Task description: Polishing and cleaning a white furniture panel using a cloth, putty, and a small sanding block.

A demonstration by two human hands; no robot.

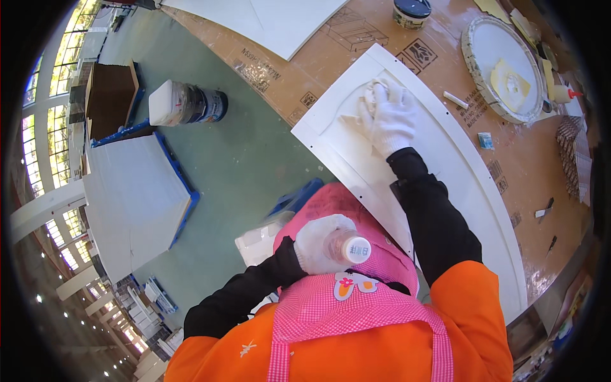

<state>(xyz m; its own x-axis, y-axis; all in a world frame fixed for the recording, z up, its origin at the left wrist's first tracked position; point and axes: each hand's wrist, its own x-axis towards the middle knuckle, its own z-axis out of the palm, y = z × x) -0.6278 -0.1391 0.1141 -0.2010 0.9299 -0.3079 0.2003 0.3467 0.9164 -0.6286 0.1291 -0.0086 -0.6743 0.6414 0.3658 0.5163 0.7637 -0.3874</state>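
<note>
In its white work glove, my left hand (309, 246) is wrapped round a clear plastic bottle (336, 239) with a white cap, close to my pink checked apron. My right hand (393, 121), gloved in white too, presses a pale cloth (351, 125) onto a white panel (455, 175). The cloth sticks out beyond the fingers, and part of it is hidden beneath the hand. A raised, curved outline runs across the panel, and small dark holes dot its edges. What is inside the bottle cannot be made out.
Printed cardboard (286, 95) covers the worktable. On it lie a round white lid-like disc (490, 48) with a yellow sheet, a dark-lidded tub (411, 14), a small blue packet (485, 141) and a honeycomb cardboard piece (571, 153). A large bucket (191, 105) and stacked white boards (130, 204) stand left.
</note>
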